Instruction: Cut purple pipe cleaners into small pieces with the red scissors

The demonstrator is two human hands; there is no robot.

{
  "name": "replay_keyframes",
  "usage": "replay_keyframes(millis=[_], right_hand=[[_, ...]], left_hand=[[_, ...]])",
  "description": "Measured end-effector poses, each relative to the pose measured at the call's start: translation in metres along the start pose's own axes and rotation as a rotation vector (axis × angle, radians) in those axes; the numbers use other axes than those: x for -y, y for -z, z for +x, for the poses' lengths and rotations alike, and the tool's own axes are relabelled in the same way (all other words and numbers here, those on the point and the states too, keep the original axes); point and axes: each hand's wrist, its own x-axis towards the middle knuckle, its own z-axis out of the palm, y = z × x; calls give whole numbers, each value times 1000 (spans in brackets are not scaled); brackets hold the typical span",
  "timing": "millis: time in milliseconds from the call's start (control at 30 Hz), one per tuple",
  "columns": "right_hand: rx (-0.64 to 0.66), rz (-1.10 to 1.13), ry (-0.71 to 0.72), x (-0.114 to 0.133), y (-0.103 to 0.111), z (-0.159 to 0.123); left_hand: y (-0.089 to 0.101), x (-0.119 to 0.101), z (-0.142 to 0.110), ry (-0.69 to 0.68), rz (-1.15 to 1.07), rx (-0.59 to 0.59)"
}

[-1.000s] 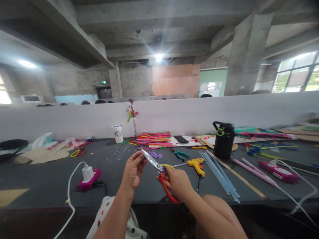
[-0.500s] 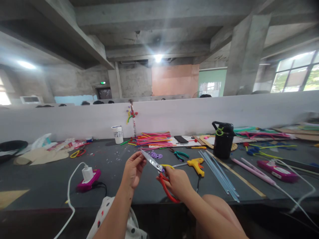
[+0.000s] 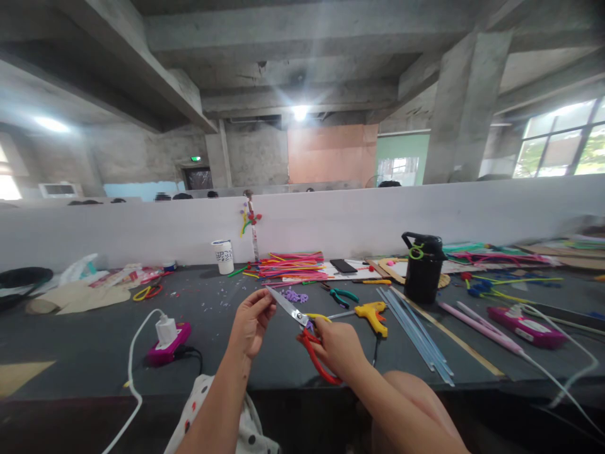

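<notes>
My right hand [image 3: 341, 348] grips a pair of scissors [image 3: 289, 308] with one red and one yellow handle, the blades pointing up and to the left. At the blade tips, my left hand [image 3: 253, 321] is closed in a pinch; whatever lies between its fingertips is too small to make out. A bit of purple shows by the scissors' pivot. Small purple pieces [image 3: 293, 296] lie on the dark table [image 3: 222, 362] just beyond the blades. Farther back is a heap of pink, red and yellow pipe cleaners [image 3: 290, 265].
Right of my hands lie a yellow glue gun [image 3: 373, 315], teal-handled pliers [image 3: 343, 295] and clear glue sticks [image 3: 418, 337]. A black bottle [image 3: 423, 268] stands behind them. Left are a magenta power strip [image 3: 167, 345] with a white cable and another pair of scissors [image 3: 147, 292]. A white partition [image 3: 331, 221] borders the back.
</notes>
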Motion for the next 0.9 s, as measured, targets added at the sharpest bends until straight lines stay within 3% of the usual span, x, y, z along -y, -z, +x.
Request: replay_keyframes(millis=[567,733,900], right_hand=[[5,392,-107,6,0,-2],[20,665,-187,6,-6,3],[69,1002,-324,6,-7,15]], left_hand=[[-1,-1,-1,-3,-1,-18],[-2,1,-3,83,69,51],[-5,12,-7,274,219,170]])
